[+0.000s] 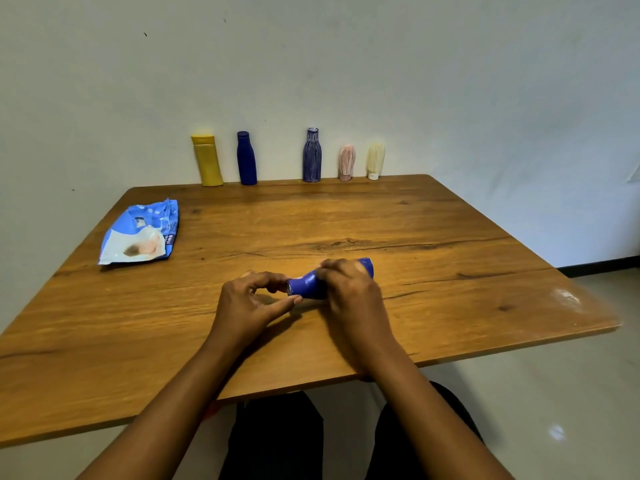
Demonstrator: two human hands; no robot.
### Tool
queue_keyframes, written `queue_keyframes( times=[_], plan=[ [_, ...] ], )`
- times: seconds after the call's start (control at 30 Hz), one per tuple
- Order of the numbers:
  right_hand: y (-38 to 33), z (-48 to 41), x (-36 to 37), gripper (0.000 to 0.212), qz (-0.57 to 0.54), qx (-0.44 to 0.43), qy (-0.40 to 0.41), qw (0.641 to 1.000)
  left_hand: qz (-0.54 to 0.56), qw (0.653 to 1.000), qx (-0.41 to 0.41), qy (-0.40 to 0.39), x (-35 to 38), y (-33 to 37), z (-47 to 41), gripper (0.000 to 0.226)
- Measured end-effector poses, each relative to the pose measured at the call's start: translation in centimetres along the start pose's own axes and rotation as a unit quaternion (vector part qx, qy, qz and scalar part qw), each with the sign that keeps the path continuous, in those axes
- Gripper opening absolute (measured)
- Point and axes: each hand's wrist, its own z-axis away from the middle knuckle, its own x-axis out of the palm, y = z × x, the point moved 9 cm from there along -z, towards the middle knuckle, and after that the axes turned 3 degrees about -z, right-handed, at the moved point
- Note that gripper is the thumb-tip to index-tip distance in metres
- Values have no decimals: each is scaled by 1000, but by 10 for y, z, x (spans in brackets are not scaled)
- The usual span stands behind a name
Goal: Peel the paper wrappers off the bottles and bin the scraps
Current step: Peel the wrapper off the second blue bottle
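Lying centre-frame, the blue paper-wrapped bottle (pixel 306 286) runs left to right. My right hand (pixel 351 292) grips its middle; my left hand (pixel 247 301) pinches its left end.

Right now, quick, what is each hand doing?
Left hand: fingers pinch one end of the blue bottle.
Right hand: fingers curled round the middle of the same bottle.

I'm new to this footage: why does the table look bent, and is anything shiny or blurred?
Head view: the wide-angle lens bows the table; a glare patch whitens its right corner; the right hand on the blue bottle looks slightly smeared; soft shadow under the left hand.
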Motion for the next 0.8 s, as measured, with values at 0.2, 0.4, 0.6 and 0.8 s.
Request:
queue_keyframes(
  times=[0.2, 0.4, 0.6, 0.8],
  plan=[
    [33, -12, -13, 25, -7, 75, 43, 996, 8, 1000, -4, 3, 0, 0, -1, 32],
    [-8, 5, 13, 34, 2, 3, 17, 1000, 5, 1000, -11, -3, 0, -1, 0, 31],
    [53, -7, -16, 23, -22, 116, 68, 991, 19, 1000, -12, -6, 1, 2, -1, 28],
    [-9, 5, 15, 32, -5, -23, -4, 1000, 24, 999, -22, -6, -1, 0, -1, 28]
  ],
)
